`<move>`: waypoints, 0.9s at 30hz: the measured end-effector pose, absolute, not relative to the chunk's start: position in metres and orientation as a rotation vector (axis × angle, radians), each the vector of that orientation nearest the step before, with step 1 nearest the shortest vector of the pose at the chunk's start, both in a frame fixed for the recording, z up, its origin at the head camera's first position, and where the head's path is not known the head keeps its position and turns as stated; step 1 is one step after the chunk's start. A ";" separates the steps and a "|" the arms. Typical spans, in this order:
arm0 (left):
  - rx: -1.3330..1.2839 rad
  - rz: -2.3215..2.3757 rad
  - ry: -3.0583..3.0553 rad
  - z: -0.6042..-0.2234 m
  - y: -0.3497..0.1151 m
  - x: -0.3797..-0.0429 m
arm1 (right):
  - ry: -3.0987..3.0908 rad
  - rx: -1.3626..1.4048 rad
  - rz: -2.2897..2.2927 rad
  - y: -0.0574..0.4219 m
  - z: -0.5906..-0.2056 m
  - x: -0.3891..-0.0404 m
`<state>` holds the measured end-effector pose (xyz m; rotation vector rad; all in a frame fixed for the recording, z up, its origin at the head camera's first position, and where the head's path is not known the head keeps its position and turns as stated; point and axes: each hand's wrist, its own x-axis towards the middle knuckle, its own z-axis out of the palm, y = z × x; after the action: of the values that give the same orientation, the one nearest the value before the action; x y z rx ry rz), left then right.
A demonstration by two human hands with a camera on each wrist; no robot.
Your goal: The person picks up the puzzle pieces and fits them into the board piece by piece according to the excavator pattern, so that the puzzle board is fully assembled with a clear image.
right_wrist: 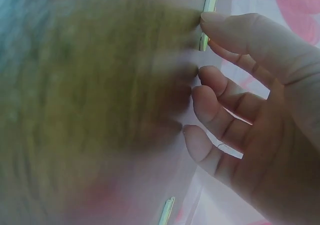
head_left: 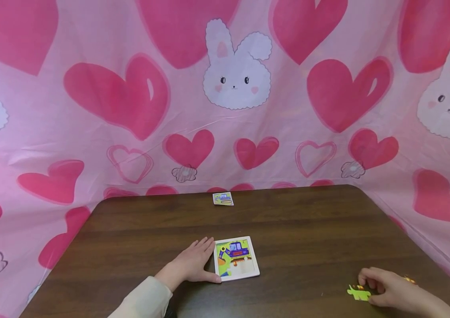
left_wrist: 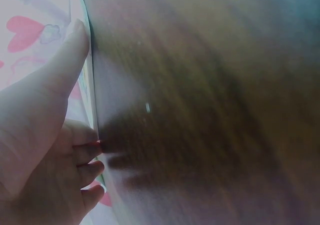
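A square jigsaw puzzle board (head_left: 255, 260) with a white frame lies on the table, showing a blue and purple excavator and a bare patch at its lower right. My left hand (head_left: 194, 263) rests along the board's left side, fingers by the upper corner and thumb at the lower one. In the left wrist view, the fingertips (left_wrist: 94, 167) touch down beside the board's edge. Farther right, my right hand (head_left: 393, 287) pinches a yellow-green puzzle piece (head_left: 357, 293) between thumb and index finger, low over the table. The other fingers are bent, their tips close to the tabletop.
Another puzzle piece (head_left: 409, 279), orange and yellow, lies partly hidden behind the right hand. A small picture card (head_left: 223, 198) with an excavator lies by the far edge of the brown wooden table (head_left: 149, 229). Pink heart-and-rabbit cloth (head_left: 232, 123) hangs around the table.
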<state>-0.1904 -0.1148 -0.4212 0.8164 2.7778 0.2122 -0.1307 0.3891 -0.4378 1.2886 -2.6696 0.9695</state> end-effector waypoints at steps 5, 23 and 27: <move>0.814 0.213 2.779 -0.420 -0.115 -0.190 | -2.657 1.280 0.977 0.389 -0.439 -0.131; 0.801 0.217 2.772 -0.419 -0.115 -0.189 | -2.654 1.222 0.939 0.334 -0.409 -0.164; 0.805 0.210 2.770 -0.421 -0.114 -0.189 | -2.668 1.193 0.877 0.305 -0.398 -0.176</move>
<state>-0.1894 -0.1142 -0.4207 0.8049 2.7704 0.2098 -0.1755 0.3047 -0.3978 1.1934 -2.6679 0.8768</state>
